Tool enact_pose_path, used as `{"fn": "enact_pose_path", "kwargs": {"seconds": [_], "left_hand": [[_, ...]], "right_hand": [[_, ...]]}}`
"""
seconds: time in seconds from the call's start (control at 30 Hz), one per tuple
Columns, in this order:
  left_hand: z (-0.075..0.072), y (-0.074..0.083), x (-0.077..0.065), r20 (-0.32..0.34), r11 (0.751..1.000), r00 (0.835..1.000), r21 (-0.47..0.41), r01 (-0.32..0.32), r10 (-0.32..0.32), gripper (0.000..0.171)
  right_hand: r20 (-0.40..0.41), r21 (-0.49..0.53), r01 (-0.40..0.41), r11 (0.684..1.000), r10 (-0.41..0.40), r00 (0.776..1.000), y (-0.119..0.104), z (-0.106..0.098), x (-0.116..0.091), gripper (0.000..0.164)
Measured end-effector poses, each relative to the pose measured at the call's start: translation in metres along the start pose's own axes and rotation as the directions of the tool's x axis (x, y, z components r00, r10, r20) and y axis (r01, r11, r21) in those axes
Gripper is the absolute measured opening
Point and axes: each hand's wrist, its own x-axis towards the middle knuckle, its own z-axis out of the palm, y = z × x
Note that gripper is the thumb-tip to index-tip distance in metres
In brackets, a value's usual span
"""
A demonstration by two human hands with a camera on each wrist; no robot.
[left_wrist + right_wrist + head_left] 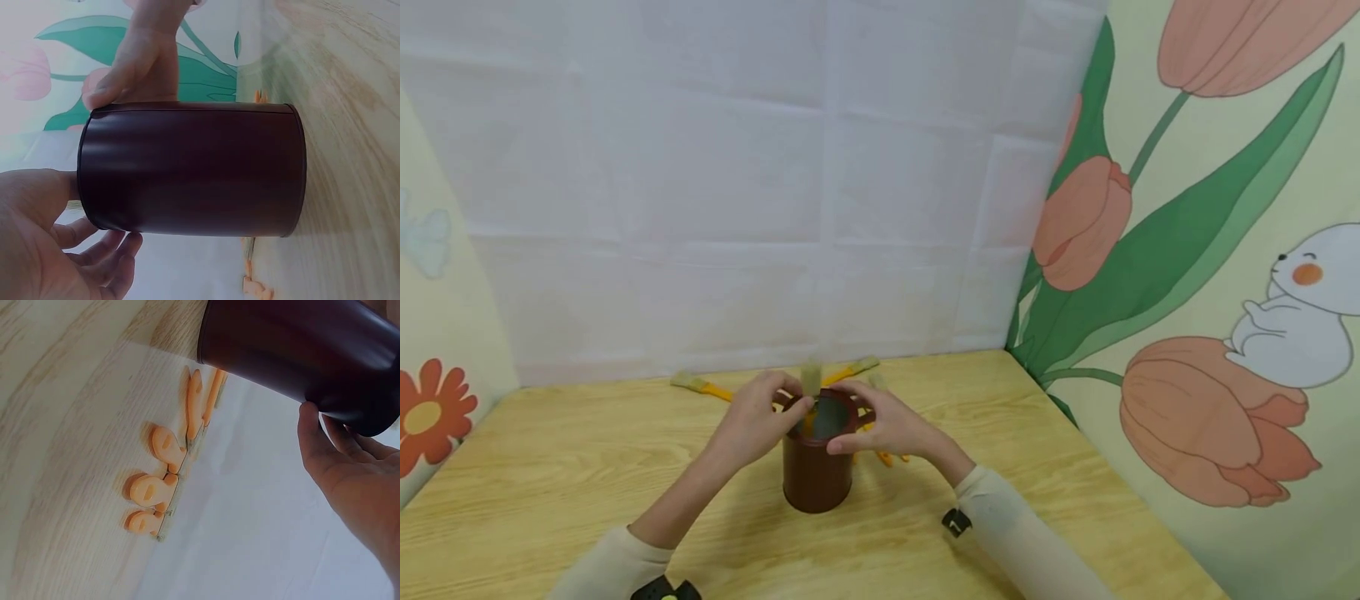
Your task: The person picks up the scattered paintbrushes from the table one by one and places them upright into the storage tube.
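Brown, leather-like material wraps the cup (817,479), which stands upright on the wooden counter (587,467). From my feed, the right hand (895,419) has its grip clamped on the cup, thumb at the front, fingers along the far rim; I read that as steadying it. The left hand (756,421) has its thumb against a brush (811,382) standing bristles up in the cup; I cannot tell whether that grip is pinched on it or merely touching. Bristles up presumably spares the soft end.

Loose brushes (853,370) fan out behind the cup and to both sides, so I judge the far side tight. The counter's back edge meets a white sheet (760,208), its right edge a tulip-painted panel (1150,250); nearer the sleeves, I see more room.
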Motion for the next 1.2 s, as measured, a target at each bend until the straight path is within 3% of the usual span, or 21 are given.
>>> {"fn": "enact_pose_path", "kwargs": {"seconds": [1.03,1.2], "left_hand": [[0.0053,-0.0069,0.0026,0.028,0.996,0.997,-0.057,0.076,-0.074,0.019],[0.0053,-0.0092,0.0025,0.052,0.993,0.995,-0.081,0.086,-0.082,0.019]], "right_hand": [[-0.009,-0.026,-0.014,1.0,0.014,1.0,-0.0004,-0.001,0.0028,0.082],[-0.001,-0.012,0.002,1.0,-0.002,1.0,0.0007,0.0002,0.0026,0.072]]}}
